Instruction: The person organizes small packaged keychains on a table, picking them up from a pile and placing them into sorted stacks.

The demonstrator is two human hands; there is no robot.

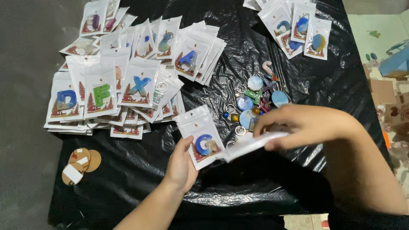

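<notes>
A: What is each of the hands doing?

B: The left hand (181, 164) pinches a small white pouch (201, 137) by its lower edge, thumb on the front; a blue letter charm shows through its clear window. The right hand (304, 125) is closed on a second, flatter packet (251, 145), held nearly edge-on and blurred, its near end touching the first pouch.

A: How would that pouch handle?

B: Light, I judge, and thin; the glossy film looks slippery and bends easily, with the hard charm as the only stiff lump. A corner or sealed edge seems the surest hold.

A: Where is it among the rest?

B: It sits above the black plastic sheet (238, 179), between both hands. Filled pouches (115, 89) are fanned out well to the left, and loose charms and rings (255, 100) lie just beyond the right hand's fingers.
</notes>
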